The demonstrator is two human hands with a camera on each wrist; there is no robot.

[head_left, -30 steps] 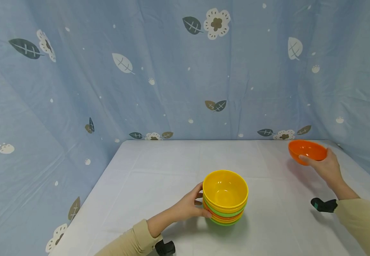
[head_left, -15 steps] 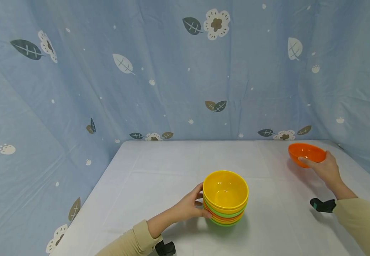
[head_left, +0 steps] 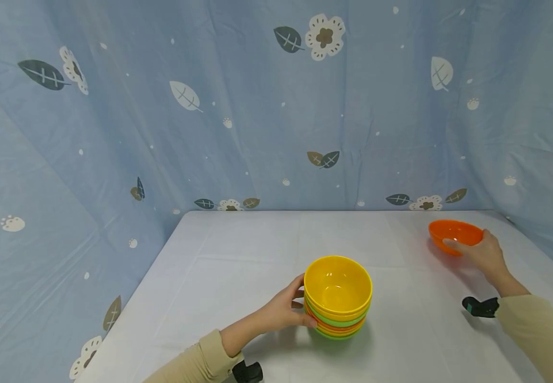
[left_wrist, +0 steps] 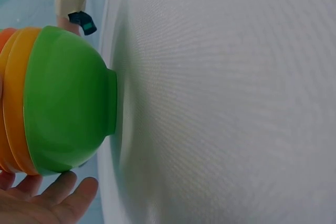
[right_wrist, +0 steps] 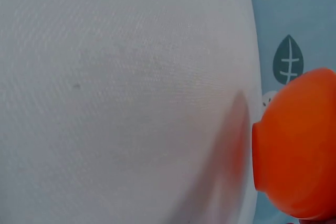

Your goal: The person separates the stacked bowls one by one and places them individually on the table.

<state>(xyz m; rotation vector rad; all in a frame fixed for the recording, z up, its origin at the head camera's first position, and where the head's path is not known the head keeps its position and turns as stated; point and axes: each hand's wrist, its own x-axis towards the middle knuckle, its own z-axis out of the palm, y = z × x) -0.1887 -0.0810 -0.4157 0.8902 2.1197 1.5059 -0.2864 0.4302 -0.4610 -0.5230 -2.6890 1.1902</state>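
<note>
In the head view a stack of bowls (head_left: 337, 298) stands upright at the middle front, with a yellow bowl on top and green, orange and yellow rims below. My left hand (head_left: 283, 308) holds the stack's left side, thumb at the front and fingers round the back. From the left wrist, the lowest green bowl (left_wrist: 71, 100) shows its foot close to the tabletop. Farther back on the right, my right hand (head_left: 484, 258) grips an orange bowl (head_left: 453, 231) by its near right rim. The right wrist view shows that bowl's foot just off the cloth; that hand is almost wholly hidden there.
A white cloth covers the table (head_left: 238, 239). Behind it and along the sides hangs a blue curtain (head_left: 257, 106) with leaf and flower prints. Black wrist devices sit below both sleeves, one near the right forearm (head_left: 481, 307).
My right hand has lowered the orange bowl toward the table, with a slight shift left and nearer. The left hand and the stack have stayed in place.
</note>
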